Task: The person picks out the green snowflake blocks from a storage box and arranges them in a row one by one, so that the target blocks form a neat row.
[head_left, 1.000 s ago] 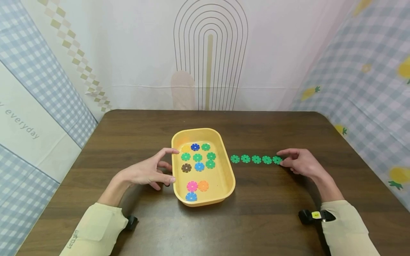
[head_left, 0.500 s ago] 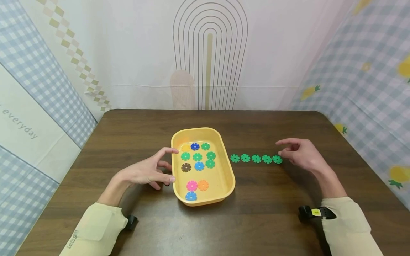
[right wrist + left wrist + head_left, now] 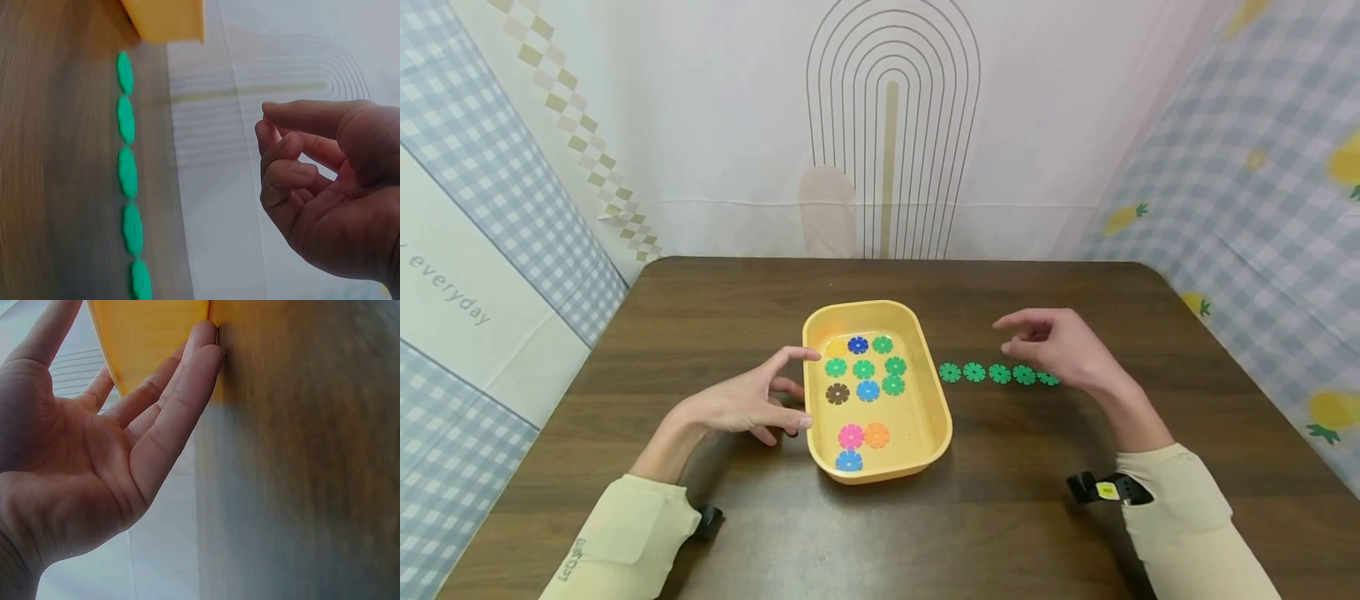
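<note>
A yellow plastic tray [image 3: 917,429] holds several notched flower-shaped discs in green, blue, pink, orange, brown and yellow. My left hand [image 3: 741,404] rests against the tray's left side, with index fingertip and thumb tip at the rim. In the left wrist view its other fingers reach along the yellow wall, the palm bare. Right of the tray, several green discs [image 3: 999,373] lie in a straight row on the table. Over the right end of that row hovers my right hand [image 3: 1060,346], fingers loosely bent and holding nothing, partly covering the last disc.
The brown wooden table [image 3: 880,542] has rounded far corners. Behind it hangs a pale cloth [image 3: 730,125] with an arch pattern, and checked cloth [image 3: 1247,208] hangs at the right. Black wrist straps sit at both sleeves.
My right hand has let go of the rightmost green disc, lifted, and moved left over the row toward the tray. The left hand and the discs have stayed in place.
</note>
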{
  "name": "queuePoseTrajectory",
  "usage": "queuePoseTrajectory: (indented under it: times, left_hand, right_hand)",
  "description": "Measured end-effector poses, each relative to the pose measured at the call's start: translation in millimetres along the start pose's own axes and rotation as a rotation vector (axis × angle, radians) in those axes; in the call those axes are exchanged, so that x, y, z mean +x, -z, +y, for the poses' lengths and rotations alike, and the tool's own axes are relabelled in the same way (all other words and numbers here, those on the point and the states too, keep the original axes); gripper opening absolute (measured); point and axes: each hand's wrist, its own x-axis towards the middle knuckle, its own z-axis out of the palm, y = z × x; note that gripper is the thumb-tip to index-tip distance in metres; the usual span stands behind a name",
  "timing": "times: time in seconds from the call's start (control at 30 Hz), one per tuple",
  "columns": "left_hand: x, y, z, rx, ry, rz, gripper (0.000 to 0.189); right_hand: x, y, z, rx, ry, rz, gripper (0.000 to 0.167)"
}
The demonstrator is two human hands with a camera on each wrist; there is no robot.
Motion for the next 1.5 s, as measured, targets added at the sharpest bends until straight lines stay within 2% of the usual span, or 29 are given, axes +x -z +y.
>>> queuePoseTrajectory:
  times: [0.2, 0.37, 0.5, 0.73, 1.0, 1.5]
  left_hand:
    - [-0.3, -0.4, -0.1, 0.0, 0.003, 0.004, 0.087]
    - [-0.6, -0.5, 0.6, 0.003, 0.002, 0.007, 0.086]
    - [-0.5, -0.6, 1.3, 0.005, 0.003, 0.008, 0.086]
    - [-0.1, -1.0, 1.0, 0.011, 0.007, 0.011, 0.086]
    - [-0.3, -0.8, 0.9, 0.008, 0.004, 0.013, 0.087]
    - [-1.3, -0.5, 1.2, 0.008, 0.0, 0.009, 0.087]
  right_hand:
    - [11.7, -21.8, -20.3, 0.085, 0.056, -0.058, 0.03]
    - [22.2, -42.4, -31.8, 0.148, 0.062, -0.112, 0.027]
    - [28.9, -56.9, -38.4, 0.156, 0.067, -0.149, 0.028]
    - [38.5, -74.4, -41.4, 0.139, 0.07, -0.198, 0.029]
    - [43.1, -85.6, -46.0, 0.1, 0.058, -0.212, 0.03]
    - [47.8, -100.4, -57.4, -0.015, -0.054, -0.219, 0.029]
